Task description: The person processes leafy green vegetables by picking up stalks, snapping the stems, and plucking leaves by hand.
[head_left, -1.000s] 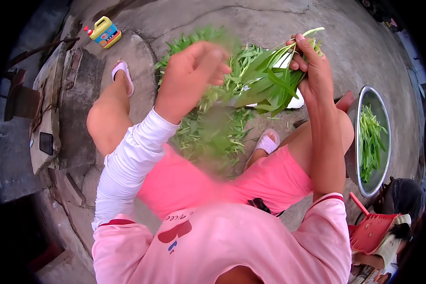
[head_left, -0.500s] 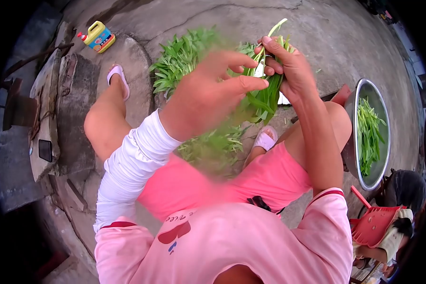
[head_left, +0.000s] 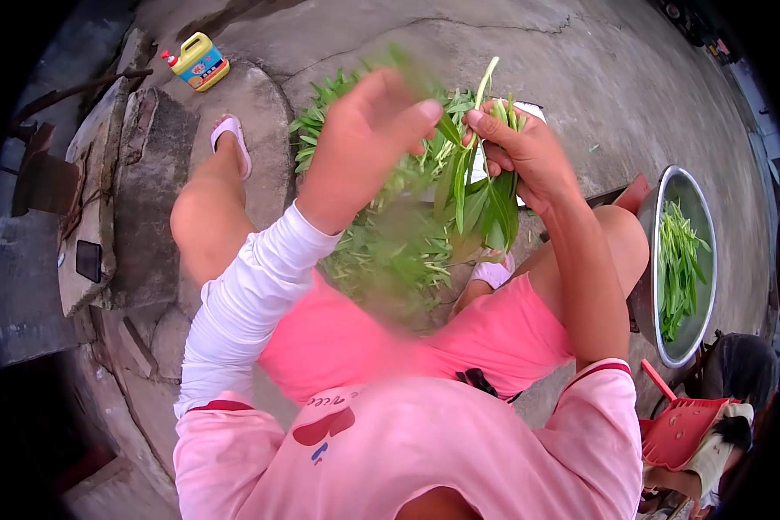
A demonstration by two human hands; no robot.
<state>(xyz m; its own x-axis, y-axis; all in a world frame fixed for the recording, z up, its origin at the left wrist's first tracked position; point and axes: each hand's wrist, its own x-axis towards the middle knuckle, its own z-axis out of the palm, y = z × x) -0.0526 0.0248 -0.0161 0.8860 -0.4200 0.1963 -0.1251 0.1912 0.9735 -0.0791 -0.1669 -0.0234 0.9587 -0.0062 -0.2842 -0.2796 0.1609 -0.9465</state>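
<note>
My right hand is closed around a bunch of water spinach; one pale stem sticks up past the thumb and the long leaves hang below. Close by on the left, my left hand has thumb and fingers drawn together on a green leaf, its edges blurred by motion. Beneath both hands, a heap of leafy greens lies on the ground, with more loose greens between my legs. A white object is partly hidden behind my right hand.
At right stands a metal basin holding cut greens. A red plastic dustpan-like piece lies below it. A yellow jug with a red cap stands upper left. A phone rests on a stone ledge.
My left hand has risen slightly and its spread thumb and fingers have come together at a leaf. My right hand keeps the bunch. The whole view has shifted a little.
</note>
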